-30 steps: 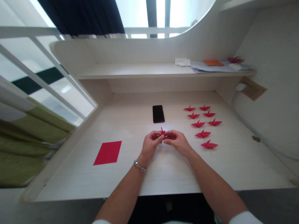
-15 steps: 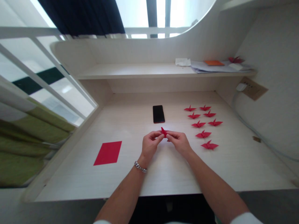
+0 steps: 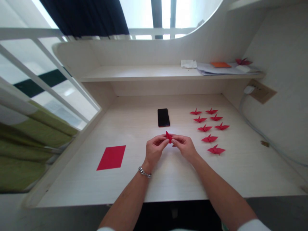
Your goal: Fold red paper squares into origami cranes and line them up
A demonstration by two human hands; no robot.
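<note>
A small piece of folded red paper (image 3: 168,137) is held between my two hands, above the middle of the desk. My left hand (image 3: 155,148), below which a chain bracelet (image 3: 144,172) circles the wrist, pinches its left side between thumb and fingers. On the opposite side my right hand (image 3: 184,147) grips it the same way. One pointed part of the paper sticks up between the fingertips; its lower part is partly hidden by the thumbs. To the left, a flat red paper square (image 3: 111,157) lies on the desk.
Several red paper cranes (image 3: 209,138) stand in two rows at the right. A black phone (image 3: 163,117) lies just beyond my hands. Papers (image 3: 209,69) rest on the raised shelf (image 3: 144,78). A cable (image 3: 257,130) runs down the right wall from a socket (image 3: 261,91).
The folded paper has turned slightly between my fingertips and shows a wider face. Both hands stay almost in place; the other things have not moved.
</note>
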